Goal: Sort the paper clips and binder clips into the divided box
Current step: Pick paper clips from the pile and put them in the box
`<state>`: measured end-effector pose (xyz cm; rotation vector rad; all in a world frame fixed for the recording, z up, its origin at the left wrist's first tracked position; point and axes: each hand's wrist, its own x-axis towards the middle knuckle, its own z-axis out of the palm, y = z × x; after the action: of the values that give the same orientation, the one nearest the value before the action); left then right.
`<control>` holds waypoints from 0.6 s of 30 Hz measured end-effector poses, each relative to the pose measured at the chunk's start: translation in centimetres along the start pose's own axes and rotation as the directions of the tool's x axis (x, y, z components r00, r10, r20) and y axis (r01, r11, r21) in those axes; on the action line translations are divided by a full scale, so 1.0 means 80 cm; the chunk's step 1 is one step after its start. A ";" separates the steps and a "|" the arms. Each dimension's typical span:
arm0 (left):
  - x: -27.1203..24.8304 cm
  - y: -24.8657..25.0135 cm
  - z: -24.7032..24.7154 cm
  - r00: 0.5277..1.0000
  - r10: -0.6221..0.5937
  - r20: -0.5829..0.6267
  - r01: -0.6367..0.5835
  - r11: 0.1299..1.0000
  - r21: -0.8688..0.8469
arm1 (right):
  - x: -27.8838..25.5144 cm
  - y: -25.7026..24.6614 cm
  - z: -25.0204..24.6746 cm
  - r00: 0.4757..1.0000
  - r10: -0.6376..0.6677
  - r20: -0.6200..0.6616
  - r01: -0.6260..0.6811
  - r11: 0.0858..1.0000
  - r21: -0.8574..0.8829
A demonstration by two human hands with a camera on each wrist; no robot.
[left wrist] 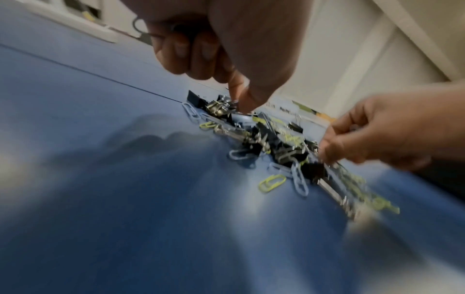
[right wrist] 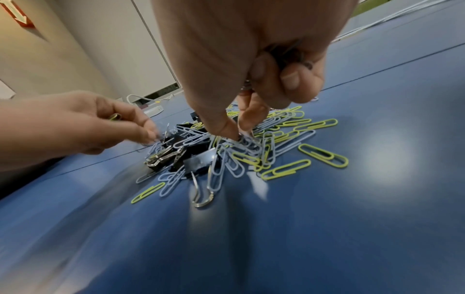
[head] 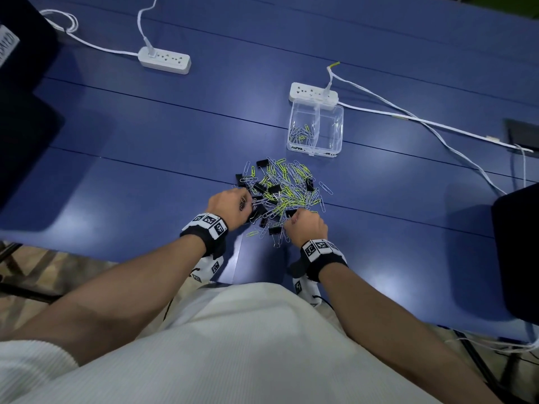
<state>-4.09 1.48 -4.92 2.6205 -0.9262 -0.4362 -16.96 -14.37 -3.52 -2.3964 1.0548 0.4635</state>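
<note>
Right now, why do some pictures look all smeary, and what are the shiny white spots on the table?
Left wrist view: the pile of clips smears toward the edges, motion blur. Right wrist view: sharper clips, smeared lower corners. Shiny spots on the table are glare from lights.

Blue table under bright overhead light

Glare is pooling on the blue table (head: pixel 122 147); two white power strips (head: pixel 164 60) are lying at eleven and one o'clock, and cream walls (right wrist: pixel 62 65) are rising behind.

Right hand (right wrist: pixel 251 59) pinching paper clips (right wrist: pixel 251 147), black binder clips (right wrist: pixel 181 159) beside
</note>
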 end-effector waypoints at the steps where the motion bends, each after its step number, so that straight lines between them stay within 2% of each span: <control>1: 0.001 0.002 -0.002 0.999 -0.042 0.003 0.042 0.998 -0.044 | 0.001 0.001 -0.001 1.000 0.008 0.009 -0.008 1.000 0.004; 6: 0.013 0.011 -0.008 0.989 -0.145 0.037 0.150 0.944 -0.292 | 0.004 0.015 -0.002 0.999 0.051 0.016 -0.053 0.985 0.166; 11: 0.026 0.029 -0.013 0.974 -0.187 0.126 0.221 0.902 -0.371 | 0.016 0.029 -0.007 0.999 0.036 0.011 -0.038 0.927 0.372; 15: 0.035 0.034 -0.004 0.970 -0.122 0.213 0.208 0.868 -0.451 | 0.021 0.035 -0.008 0.996 0.086 0.029 -0.083 0.729 0.680; 18: 0.042 0.034 0.005 0.963 -0.095 0.251 0.225 0.798 -0.559 | 0.022 0.038 -0.015 0.995 0.062 0.074 -0.096 0.597 0.796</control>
<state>-3.26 -2.78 -4.80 2.1040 -0.5050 -0.9023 -17.98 -17.87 -4.26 -1.5151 1.0502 0.0153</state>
